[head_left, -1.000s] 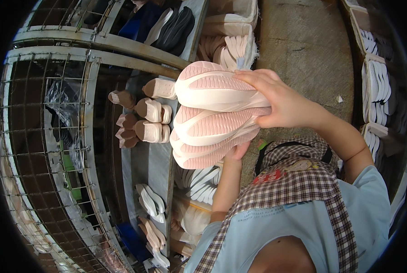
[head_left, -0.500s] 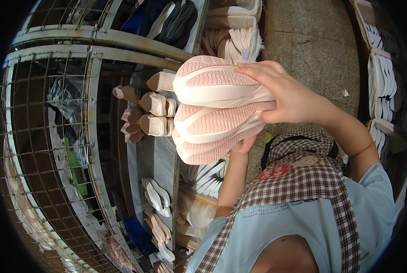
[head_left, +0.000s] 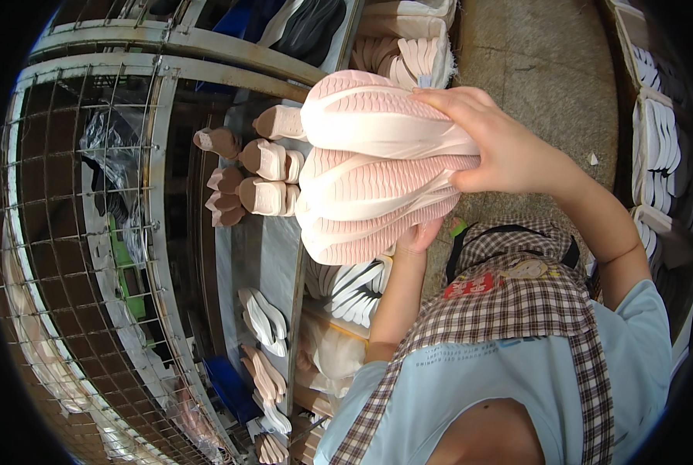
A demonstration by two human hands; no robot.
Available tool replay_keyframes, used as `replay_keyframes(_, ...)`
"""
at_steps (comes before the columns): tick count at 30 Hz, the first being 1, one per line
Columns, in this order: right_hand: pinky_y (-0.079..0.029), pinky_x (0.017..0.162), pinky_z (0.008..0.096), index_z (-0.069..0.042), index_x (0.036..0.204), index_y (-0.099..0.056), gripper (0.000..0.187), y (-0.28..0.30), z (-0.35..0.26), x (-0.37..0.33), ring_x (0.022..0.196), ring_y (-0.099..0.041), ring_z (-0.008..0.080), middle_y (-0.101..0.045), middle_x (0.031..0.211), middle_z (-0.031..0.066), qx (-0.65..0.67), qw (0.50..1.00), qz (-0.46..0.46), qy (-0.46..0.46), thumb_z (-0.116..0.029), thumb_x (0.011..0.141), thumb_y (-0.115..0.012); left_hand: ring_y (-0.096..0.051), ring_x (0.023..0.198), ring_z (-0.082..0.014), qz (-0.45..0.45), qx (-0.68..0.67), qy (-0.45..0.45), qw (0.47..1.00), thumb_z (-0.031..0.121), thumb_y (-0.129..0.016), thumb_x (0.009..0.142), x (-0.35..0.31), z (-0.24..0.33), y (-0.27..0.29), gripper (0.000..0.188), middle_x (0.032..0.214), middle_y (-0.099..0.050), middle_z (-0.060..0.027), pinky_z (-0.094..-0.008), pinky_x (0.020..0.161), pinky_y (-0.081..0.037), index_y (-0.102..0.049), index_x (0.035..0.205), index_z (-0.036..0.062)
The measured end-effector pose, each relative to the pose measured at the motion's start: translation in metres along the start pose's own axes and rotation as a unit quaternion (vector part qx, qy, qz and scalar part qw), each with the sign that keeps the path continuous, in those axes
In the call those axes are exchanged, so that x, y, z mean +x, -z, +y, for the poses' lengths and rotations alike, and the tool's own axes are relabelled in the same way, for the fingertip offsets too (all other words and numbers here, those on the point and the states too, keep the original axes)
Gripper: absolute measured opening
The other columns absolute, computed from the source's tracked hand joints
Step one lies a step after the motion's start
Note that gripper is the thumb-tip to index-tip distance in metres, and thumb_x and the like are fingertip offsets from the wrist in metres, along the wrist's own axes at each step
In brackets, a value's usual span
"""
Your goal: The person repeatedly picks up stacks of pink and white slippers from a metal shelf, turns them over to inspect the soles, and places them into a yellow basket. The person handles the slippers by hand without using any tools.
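Held up between my hands is a bundle of pink-and-white shoe soles [head_left: 370,182], packed side by side with their ridged treads showing. My right hand [head_left: 498,143] grips the near right end, fingers over the top and thumb at the side. From underneath, my left hand [head_left: 422,235] holds the bundle; most of its fingers are hidden behind the soles. Just left of the bundle, several brown-and-pink soles [head_left: 267,159] stand on end on a grey metal shelf [head_left: 273,248].
Wire mesh on a metal frame [head_left: 160,155] runs along the left. White soles [head_left: 265,319] and pink soles [head_left: 263,373] lie lower on the shelf. Behind the bundle stands a fabric-lined bin [head_left: 443,50] of pink soles. More bins with white soles [head_left: 660,136] line the right.
Both hands and the bundle of soles have shifted slightly upward in the picture. The grip looks the same.
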State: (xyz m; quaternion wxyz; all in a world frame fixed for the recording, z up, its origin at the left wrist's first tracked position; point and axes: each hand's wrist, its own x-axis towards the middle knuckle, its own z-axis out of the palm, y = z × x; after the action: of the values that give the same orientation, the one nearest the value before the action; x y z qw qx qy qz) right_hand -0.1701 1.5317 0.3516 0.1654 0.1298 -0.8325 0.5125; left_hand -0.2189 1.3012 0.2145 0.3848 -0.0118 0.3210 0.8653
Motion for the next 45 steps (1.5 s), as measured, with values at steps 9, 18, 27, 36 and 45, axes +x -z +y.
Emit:
replay_keyframes(9, -0.03, 0.105, 0.0414, -0.006, 0.138, -0.035, 0.085, 0.003, -0.001, 0.006, 0.124, -0.036, 0.034, -0.044, 0.129, 0.0182, -0.011, 1.0, -0.013, -0.011, -0.015, 0.058, -0.061, -0.021, 0.136, -0.0376, -0.029, 0.008, 0.017, 0.999, 0.052, -0.052, 0.086, -0.005, 0.004, -0.024, 0.077, 0.148, -0.024, -0.0144, -0.0597, 0.108, -0.02, -0.021, 0.144, 0.013)
replay_keyframes(18, -0.037, 0.099, 0.0393, -0.004, 0.134, -0.037, 0.078, 0.009, 0.003, 0.011, 0.113, -0.048, 0.0327, -0.05, 0.121, 0.0198, 0.035, 0.999, 0.001, 0.013, -0.014, 0.061, -0.06, -0.017, 0.138, -0.0372, -0.042, -0.027, 0.02, 0.999, 0.05, -0.05, 0.087, -0.015, -0.002, -0.035, 0.078, 0.151, -0.018, -0.0141, -0.0593, 0.109, -0.016, -0.017, 0.145, 0.0109)
replay_keyframes(27, -0.036, 0.1, 0.0314, -0.001, 0.14, -0.03, 0.085, 0.007, 0.025, 0.013, 0.12, -0.043, 0.0217, -0.046, 0.129, 0.0132, 0.215, 0.974, -0.04, -0.056, -0.01, 0.063, -0.064, -0.019, 0.137, -0.0368, -0.056, -0.048, 0.015, 0.997, 0.049, -0.051, 0.087, -0.022, -0.008, -0.022, 0.076, 0.15, -0.021, -0.0132, -0.0591, 0.109, -0.015, -0.02, 0.144, 0.0092)
replay_keyframes(36, -0.035, 0.1, 0.0306, -0.001, 0.141, -0.028, 0.086, 0.009, 0.034, 0.012, 0.121, -0.042, 0.0195, -0.045, 0.13, 0.0111, 0.233, 0.969, -0.037, -0.08, -0.008, 0.064, -0.065, -0.022, 0.136, -0.0343, -0.054, -0.059, 0.02, 0.997, 0.046, -0.05, 0.088, -0.023, -0.011, -0.023, 0.069, 0.149, -0.026, -0.0104, -0.0619, 0.107, -0.014, -0.026, 0.142, 0.0115)
replay_keyframes(45, -0.034, 0.101, 0.031, -0.001, 0.141, -0.028, 0.086, 0.009, 0.037, 0.011, 0.122, -0.041, 0.0197, -0.044, 0.131, 0.0112, 0.246, 0.965, -0.033, -0.082, -0.008, 0.063, -0.065, -0.021, 0.137, -0.0349, -0.052, -0.059, 0.018, 0.997, 0.048, -0.049, 0.088, -0.021, -0.012, -0.021, 0.07, 0.149, -0.024, -0.0109, -0.0615, 0.107, -0.016, -0.025, 0.143, 0.0111)
